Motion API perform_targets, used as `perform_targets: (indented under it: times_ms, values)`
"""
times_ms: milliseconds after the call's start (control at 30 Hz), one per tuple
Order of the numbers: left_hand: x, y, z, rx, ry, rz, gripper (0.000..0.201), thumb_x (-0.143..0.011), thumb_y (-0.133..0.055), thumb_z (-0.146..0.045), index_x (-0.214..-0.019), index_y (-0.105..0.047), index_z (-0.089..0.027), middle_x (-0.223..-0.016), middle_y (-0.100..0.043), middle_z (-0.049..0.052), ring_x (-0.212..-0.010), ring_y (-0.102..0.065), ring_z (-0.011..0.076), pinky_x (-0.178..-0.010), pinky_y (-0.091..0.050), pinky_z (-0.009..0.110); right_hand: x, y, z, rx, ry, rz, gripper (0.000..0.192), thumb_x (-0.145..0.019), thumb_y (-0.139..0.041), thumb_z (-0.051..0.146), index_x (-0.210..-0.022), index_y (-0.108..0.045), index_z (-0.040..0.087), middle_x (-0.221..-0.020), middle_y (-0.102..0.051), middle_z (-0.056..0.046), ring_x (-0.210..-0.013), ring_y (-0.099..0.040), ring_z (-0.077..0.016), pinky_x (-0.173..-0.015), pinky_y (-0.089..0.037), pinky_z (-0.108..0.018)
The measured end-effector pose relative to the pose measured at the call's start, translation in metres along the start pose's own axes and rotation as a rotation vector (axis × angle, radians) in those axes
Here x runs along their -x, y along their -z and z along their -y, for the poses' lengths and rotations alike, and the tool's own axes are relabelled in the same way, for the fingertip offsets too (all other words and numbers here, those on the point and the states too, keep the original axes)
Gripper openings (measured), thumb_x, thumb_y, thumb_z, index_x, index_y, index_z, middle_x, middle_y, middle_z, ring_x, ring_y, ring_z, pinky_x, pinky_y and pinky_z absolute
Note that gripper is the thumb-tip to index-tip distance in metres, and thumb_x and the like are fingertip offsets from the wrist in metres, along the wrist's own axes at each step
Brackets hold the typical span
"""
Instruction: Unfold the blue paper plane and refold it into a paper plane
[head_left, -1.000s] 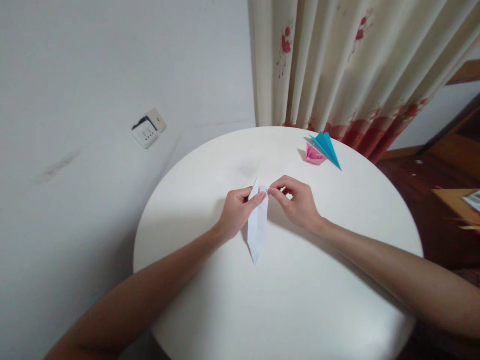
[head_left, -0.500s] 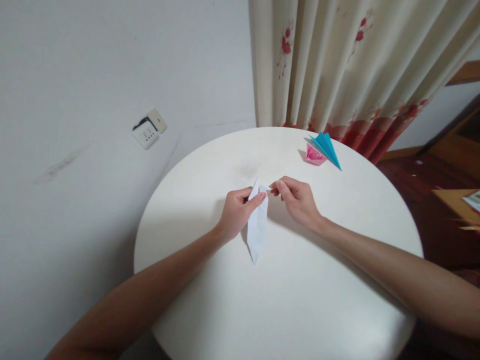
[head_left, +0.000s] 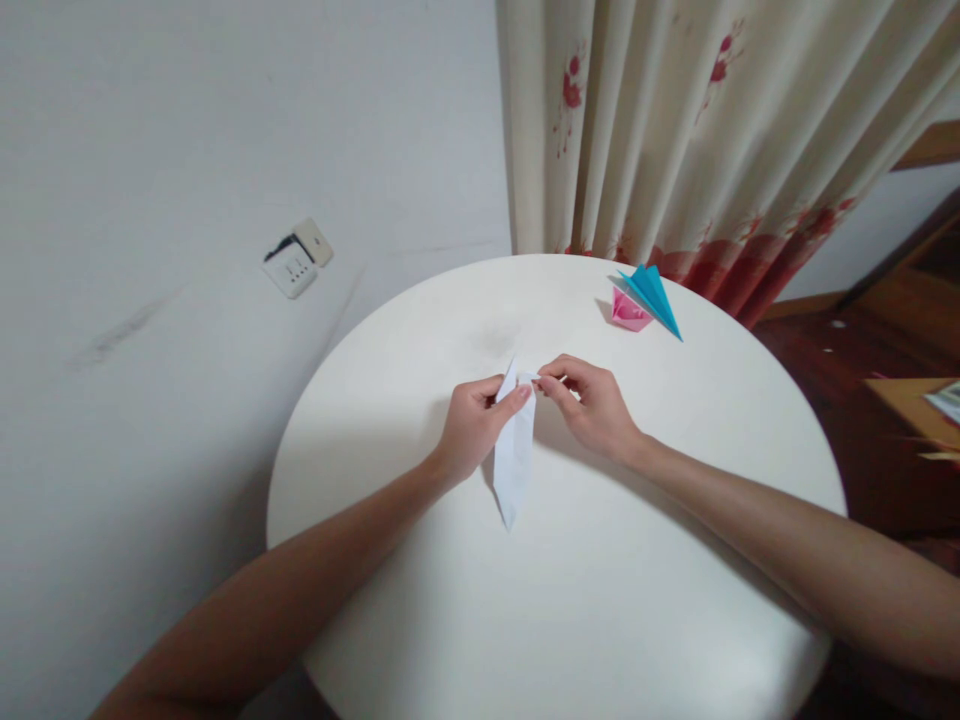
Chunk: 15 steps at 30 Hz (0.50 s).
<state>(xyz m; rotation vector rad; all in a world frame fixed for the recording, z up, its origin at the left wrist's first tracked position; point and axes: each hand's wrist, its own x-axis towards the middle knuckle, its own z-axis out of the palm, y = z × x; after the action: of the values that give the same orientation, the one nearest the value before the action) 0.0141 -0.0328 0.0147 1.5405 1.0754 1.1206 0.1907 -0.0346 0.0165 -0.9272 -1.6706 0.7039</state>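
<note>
A folded white paper (head_left: 514,455) with a long, narrow, pointed body is in front of me over the table. My left hand (head_left: 478,420) is closed on its upper part, the thumb lying across the front and the other fingers behind it. One point of the paper sticks up beside the thumb, and a small flap points to the right. At that flap, my right hand (head_left: 589,398) is closed in a pinch, thumb and forefinger at its tip. The fingers partly hide what they grip there.
On the far right of the round white table (head_left: 600,600) lie a pink folded paper piece (head_left: 628,312) and a blue paper plane (head_left: 654,298) leaning over it. Behind stand a wall with a socket (head_left: 291,270) and a floral curtain (head_left: 645,130).
My right hand has shifted slightly, its thumb and forefinger now lower and closer around the tip of the small flap. My left hand and the paper's body have hardly moved.
</note>
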Motion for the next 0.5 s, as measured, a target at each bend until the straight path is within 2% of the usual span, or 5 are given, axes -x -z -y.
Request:
perform_targets:
  times_ms: [233, 400, 500]
  values:
    - [0.0001, -0.0009, 0.0008, 0.028, 0.029, -0.011, 0.034, -0.081, -0.071, -0.047, -0.072, -0.068, -0.014, -0.064, -0.055, -0.001, -0.058, -0.044, 0.0107, -0.053, -0.029, 0.023, -0.0008, 0.0013, -0.0007, -0.071, -0.082, -0.036, 0.024, -0.097, -0.05, 0.033, -0.091, -0.068, 0.018, -0.084, -0.068, -0.004, -0.079, -0.062, -0.0163, -0.068, -0.046, -0.028]
    - [-0.0003, -0.0009, -0.0009, -0.008, 0.006, 0.008, 0.036, -0.082, -0.069, -0.047, -0.07, -0.066, -0.014, -0.061, -0.047, -0.003, -0.057, -0.04, 0.0101, -0.053, -0.026, 0.024, 0.0004, 0.0005, 0.0029, -0.007, -0.006, -0.05, 0.016, -0.09, -0.065, 0.032, -0.081, -0.068, 0.019, -0.079, -0.067, -0.002, -0.072, -0.059, -0.0146, -0.064, -0.046, -0.026]
    - [-0.0003, -0.0007, -0.0021, -0.027, -0.003, 0.011, 0.037, -0.082, -0.069, -0.048, -0.069, -0.065, -0.014, -0.06, -0.045, -0.003, -0.057, -0.038, 0.0099, -0.053, -0.025, 0.024, 0.001, 0.0007, 0.0046, 0.051, 0.049, -0.064, 0.016, -0.091, -0.063, 0.029, -0.079, -0.069, 0.02, -0.077, -0.067, -0.002, -0.069, -0.058, -0.014, -0.064, -0.045, -0.027]
